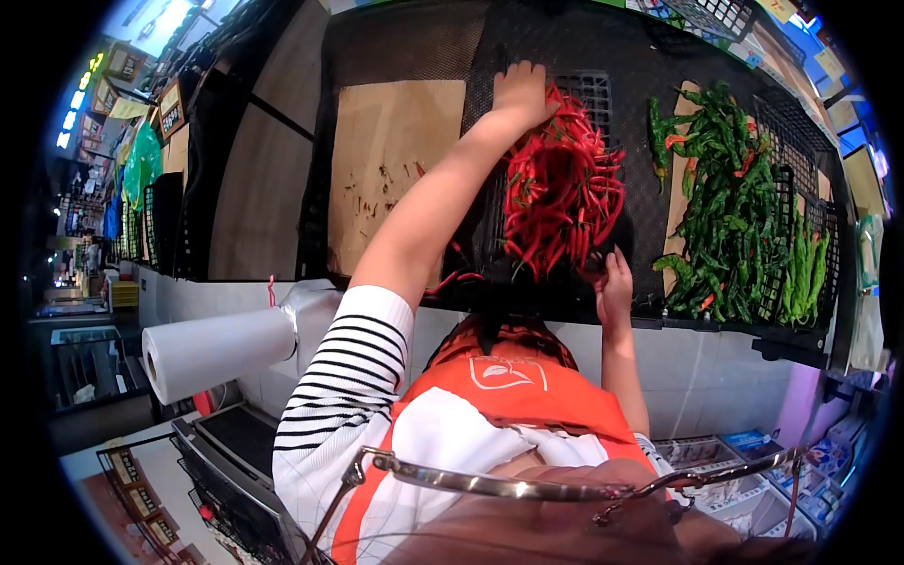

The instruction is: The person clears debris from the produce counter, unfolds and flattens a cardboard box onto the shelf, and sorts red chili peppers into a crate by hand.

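Observation:
A heap of red chili peppers (563, 188) lies in a black plastic crate (591, 87), whose grid bottom shows at the far end. My left hand (524, 92) reaches across to the crate's far left corner. Its fingers are bent over the dark rim, beside the topmost chilies. Lower down on the right, my right hand (614, 287) is closed at the near right corner of the crate, thumb and fingers bent around the dark edge. Shadow hides part of that grip. Few stray red chilies (460, 280) lie by the near left side.
Left of the crate, a cardboard sheet (400, 122) carries scattered dried stems. Green chili peppers (725, 207) fill the right side, with long pale green peppers (807, 268) beyond them. A plastic bag roll (221, 350) sticks out at the stand's lower left.

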{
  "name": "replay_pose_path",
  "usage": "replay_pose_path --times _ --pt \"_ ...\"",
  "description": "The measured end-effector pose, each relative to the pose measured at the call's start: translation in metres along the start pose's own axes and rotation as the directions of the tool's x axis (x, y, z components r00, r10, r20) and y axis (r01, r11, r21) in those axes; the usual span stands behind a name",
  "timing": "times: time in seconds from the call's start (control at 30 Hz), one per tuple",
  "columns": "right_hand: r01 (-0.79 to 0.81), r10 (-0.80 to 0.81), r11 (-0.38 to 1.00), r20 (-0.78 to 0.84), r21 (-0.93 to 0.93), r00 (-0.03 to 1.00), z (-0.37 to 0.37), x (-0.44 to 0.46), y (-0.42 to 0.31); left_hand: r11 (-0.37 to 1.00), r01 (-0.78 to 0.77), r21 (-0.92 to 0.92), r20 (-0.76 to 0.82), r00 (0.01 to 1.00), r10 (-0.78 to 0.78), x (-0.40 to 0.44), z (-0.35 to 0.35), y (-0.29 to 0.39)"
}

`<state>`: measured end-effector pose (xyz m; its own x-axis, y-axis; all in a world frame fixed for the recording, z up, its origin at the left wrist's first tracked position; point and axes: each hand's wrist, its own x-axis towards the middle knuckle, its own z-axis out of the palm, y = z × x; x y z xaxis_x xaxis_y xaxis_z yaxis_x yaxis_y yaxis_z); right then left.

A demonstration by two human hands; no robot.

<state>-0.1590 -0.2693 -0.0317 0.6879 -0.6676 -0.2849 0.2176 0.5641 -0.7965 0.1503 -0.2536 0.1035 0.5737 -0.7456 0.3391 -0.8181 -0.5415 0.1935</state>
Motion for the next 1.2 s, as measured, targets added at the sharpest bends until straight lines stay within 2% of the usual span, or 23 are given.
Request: replay_pose_path --times 0.07,0.1,0.13,0.2,0.27,0.33,0.37,0.4,0.47,0.53,0.6,0.63,0.73,0.77,0.87,0.93,1.0,1.03,1.13,1.2 --pt "-0.014 0.014 1.0 -0.004 -0.024 1.0 -0.001 0.0 -0.001 0.985 -0.172 -0.007 -0.219 0.961 0.167 -0.007 -0.009 -0.012" --pt "-0.007 0.007 1.0 -0.011 -0.009 1.0 0.001 0.0 -0.001 0.983 -0.182 -0.002 -0.289 0.941 0.174 -0.015 -0.028 -0.014" --pt "-0.006 0.006 1.0 -0.016 -0.023 1.0 0.002 -0.001 -0.003 0.962 -0.269 -0.054 -0.374 0.899 0.23 -0.021 -0.044 -0.026" --pt "-0.02 0.019 0.999 -0.01 -0.05 1.0 0.004 -0.002 -0.005 0.969 -0.217 -0.116 -0.463 0.875 0.141 -0.051 -0.072 -0.051" --pt "-0.027 0.028 0.998 0.011 -0.048 1.0 -0.007 0.003 0.001 0.963 -0.153 -0.223 -0.508 0.861 0.019 -0.087 -0.069 -0.112" --pt "-0.004 0.005 1.0 0.045 -0.019 0.999 0.0 0.002 -0.001 0.941 0.178 -0.289 -0.292 0.919 -0.264 -0.14 -0.053 -0.174" --pt "-0.014 0.015 1.0 0.06 -0.012 0.998 -0.006 0.004 0.001 0.849 0.427 -0.312 -0.094 0.875 -0.475 -0.159 -0.055 -0.173" --pt "-0.01 0.011 1.0 0.052 -0.02 0.999 -0.004 0.005 0.001 0.707 0.645 -0.29 0.104 0.755 -0.647 -0.175 -0.057 -0.169" --pt "-0.011 0.013 0.999 0.026 -0.047 1.0 -0.002 0.002 -0.002 0.615 0.737 -0.28 0.315 0.676 -0.666 -0.191 -0.03 -0.16" --pt "-0.025 0.028 0.996 0.042 -0.081 0.999 -0.006 0.002 -0.001 0.759 0.644 0.09 0.421 0.666 -0.615 -0.189 -0.018 -0.114" --pt "-0.012 0.019 0.997 0.096 -0.071 0.995 -0.008 0.003 -0.002 0.748 0.647 0.149 0.376 0.662 -0.648 -0.192 0.01 -0.107" --pt "-0.005 0.013 0.996 0.088 -0.091 0.996 -0.006 0.002 -0.003 0.774 0.622 0.121 0.225 0.742 -0.632 -0.199 0.022 -0.107" --pt "-0.008 0.013 0.99 0.037 -0.138 0.999 0.001 -0.003 -0.008 0.776 0.619 -0.121 0.185 0.782 -0.595 -0.211 0.021 -0.112" --pt "-0.018 0.02 0.989 0.017 -0.144 1.0 0.005 -0.005 -0.01 0.71 0.6 -0.368 0.293 0.8 -0.524 -0.216 0.008 -0.116" --pt "-0.007 0.012 0.995 0.049 -0.103 0.999 0.002 -0.001 -0.007 0.742 0.321 -0.589 0.214 0.947 -0.239 -0.233 0.0 -0.116" --pt "0.005 0.001 0.997 0.079 -0.082 0.997 0.001 0.0 -0.005 0.846 0.206 -0.492 0.339 0.94 -0.032 -0.241 0.009 -0.112" --pt "0.006 0.0 0.997 0.083 -0.072 0.997 0.001 0.001 -0.005 0.904 0.015 -0.428 0.46 0.865 0.203 -0.245 0.021 -0.109" --pt "0.008 -0.002 0.998 0.086 -0.066 0.996 0.002 0.001 -0.005 0.954 -0.18 -0.239 0.455 0.847 0.274 -0.248 0.026 -0.107" --pt "0.009 -0.003 0.997 0.078 -0.074 0.997 0.005 -0.001 -0.007 0.937 -0.347 -0.05 0.452 0.828 0.331 -0.246 0.036 -0.1" --pt "0.011 -0.006 0.998 0.089 -0.06 0.996 0.003 0.002 -0.005 0.907 -0.421 0.01 0.42 0.825 0.378 -0.241 0.039 -0.094"
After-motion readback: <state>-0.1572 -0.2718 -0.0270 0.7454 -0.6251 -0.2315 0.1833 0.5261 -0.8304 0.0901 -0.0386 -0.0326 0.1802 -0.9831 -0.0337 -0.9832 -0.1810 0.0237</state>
